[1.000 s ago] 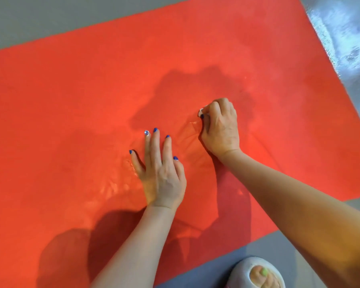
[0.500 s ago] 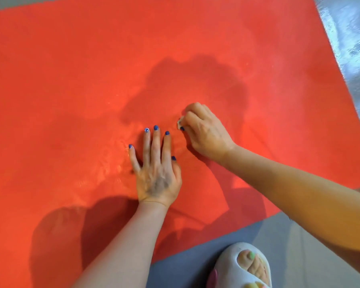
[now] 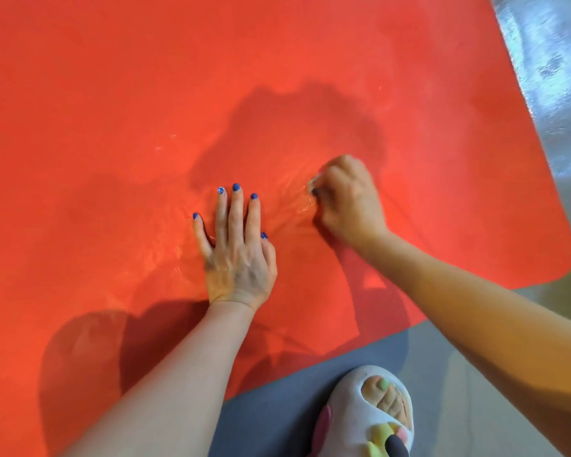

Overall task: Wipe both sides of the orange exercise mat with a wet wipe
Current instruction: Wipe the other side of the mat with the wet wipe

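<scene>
Orange mat (image 3: 112, 110) bears both hands: left hand (image 3: 238, 255) pressed flat, right hand (image 3: 350, 202) clutching a wet wipe (image 3: 311, 183).

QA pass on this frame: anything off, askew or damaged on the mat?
No damage shows. The mat is puckered into small wrinkles between the left hand, pressed flat on it, and the right hand, which grips the wipe. The sheen there looks like wetness, not a spill.

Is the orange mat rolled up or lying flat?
Lying flat. The orange mat is spread over the floor, with small wrinkles between the left hand and right hand.
</scene>
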A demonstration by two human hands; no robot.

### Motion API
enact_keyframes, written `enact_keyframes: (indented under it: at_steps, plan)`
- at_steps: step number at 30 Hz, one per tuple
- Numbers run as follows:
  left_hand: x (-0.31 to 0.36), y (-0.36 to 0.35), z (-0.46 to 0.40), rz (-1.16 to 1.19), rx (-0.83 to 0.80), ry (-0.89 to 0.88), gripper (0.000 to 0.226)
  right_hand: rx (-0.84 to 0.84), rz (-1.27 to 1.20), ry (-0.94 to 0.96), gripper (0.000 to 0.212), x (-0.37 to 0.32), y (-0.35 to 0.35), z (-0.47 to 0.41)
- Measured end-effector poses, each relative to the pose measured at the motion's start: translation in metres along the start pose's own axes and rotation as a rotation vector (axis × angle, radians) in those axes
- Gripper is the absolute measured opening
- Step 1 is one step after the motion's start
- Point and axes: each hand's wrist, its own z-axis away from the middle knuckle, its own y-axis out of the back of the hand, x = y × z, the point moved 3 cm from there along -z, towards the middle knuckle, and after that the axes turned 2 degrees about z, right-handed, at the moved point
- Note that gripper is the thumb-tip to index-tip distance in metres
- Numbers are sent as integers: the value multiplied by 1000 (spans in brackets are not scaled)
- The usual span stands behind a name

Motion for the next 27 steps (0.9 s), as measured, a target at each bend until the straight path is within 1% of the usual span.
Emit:
enact_keyframes:
  at_steps: [2,3,4,5,6,8,9,10,11,13,14,15,16,17,18,20,21,22,23,26,27]
  plan:
    - [1,0,0,-13,0,-1,58,145,40,-227,11,30,18,-7]
    - [1,-1,0,-16,0,0,58,174,37,-300,10,30,20,-6]
    - [1,-1,0,-16,2,0,59,181,29,-325,9,20,17,-2]
    - [0,-2,0,-10,4,-1,59,162,6,-292,10,1,10,6]
    - [0,-2,0,-1,7,-3,60,104,-26,-198,13,-20,0,16]
    - [-1,-3,1,11,8,-2,60,-79,-88,46,16,-47,-12,41]
    - [-1,-3,1,11,5,0,60,-138,-91,105,15,-44,-10,45]
    - [-1,-2,1,10,6,1,59,-138,-86,96,14,-30,-4,43]
    - [0,-2,1,9,8,1,59,-81,-62,31,15,-12,5,37]
    - [0,-2,-1,3,0,2,59,64,-19,-174,15,22,23,25]
    - [0,-2,-1,-1,-5,5,59,111,-8,-266,14,32,27,24]
    - [0,-2,0,-2,-5,5,59,130,5,-319,13,32,25,26]
    - [0,-2,0,-2,-5,2,59,137,15,-321,13,23,20,30]
    - [0,-2,0,-5,-6,1,59,123,-1,-277,13,7,13,35]
    - [0,-3,0,-8,-8,2,59,81,-35,-194,15,-13,3,43]
    - [-1,-3,0,-8,-8,12,60,-62,-90,29,17,-45,-12,62]
    - [-2,-3,0,-7,-10,14,60,-126,-90,113,17,-50,-14,69]
    - [-2,-3,0,-5,-14,11,59,-159,-91,152,16,-44,-11,70]
    - [-2,-2,1,-1,-15,9,59,-144,-88,134,15,-30,-4,68]
    - [-1,-2,-1,5,-12,1,58,41,-9,-95,12,22,23,61]
    - [-1,-2,0,3,-14,0,58,62,11,-150,12,31,27,61]
